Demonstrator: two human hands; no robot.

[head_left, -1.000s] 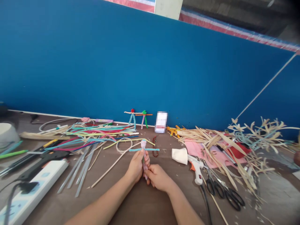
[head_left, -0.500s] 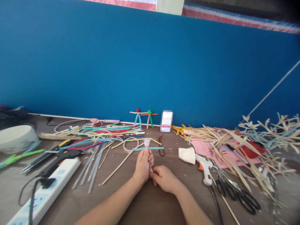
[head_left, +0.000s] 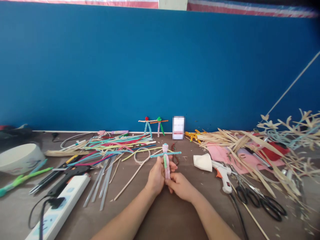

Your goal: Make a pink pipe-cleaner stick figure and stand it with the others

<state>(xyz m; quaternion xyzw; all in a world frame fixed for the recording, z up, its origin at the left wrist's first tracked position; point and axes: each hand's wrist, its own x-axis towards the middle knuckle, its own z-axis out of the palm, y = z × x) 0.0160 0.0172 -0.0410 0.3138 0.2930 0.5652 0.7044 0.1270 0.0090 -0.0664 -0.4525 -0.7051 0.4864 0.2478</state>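
Between my hands stands a pipe cleaner figure (head_left: 165,160) with a pale pink head, blue arms spread sideways, and one green-and-pink leg beside a pink one. My left hand (head_left: 156,176) cups it from the left, its fingers curled behind the body. Lower down, my right hand (head_left: 180,186) pinches the pink leg end between thumb and fingers. Beyond them, two similar figures lean on the blue board: a red-headed figure (head_left: 147,125) with blue legs and a green-headed figure (head_left: 159,126) with orange arms. A string of brown beads (head_left: 176,158) lies just behind the held figure.
Left are loose pipe cleaners (head_left: 112,145), clear glue sticks (head_left: 105,186), a black glue gun (head_left: 67,176), a power strip (head_left: 67,206) and a white bowl (head_left: 21,158). Right are a white glue gun (head_left: 225,178), black-handled scissors (head_left: 271,208) and dried husk strips (head_left: 240,145). A blue board (head_left: 150,66) rises behind.
The figure has turned more upright and its legs now show. My left hand has loosened from around its body, while my right hand stays at the lower end. The view has shifted slightly.
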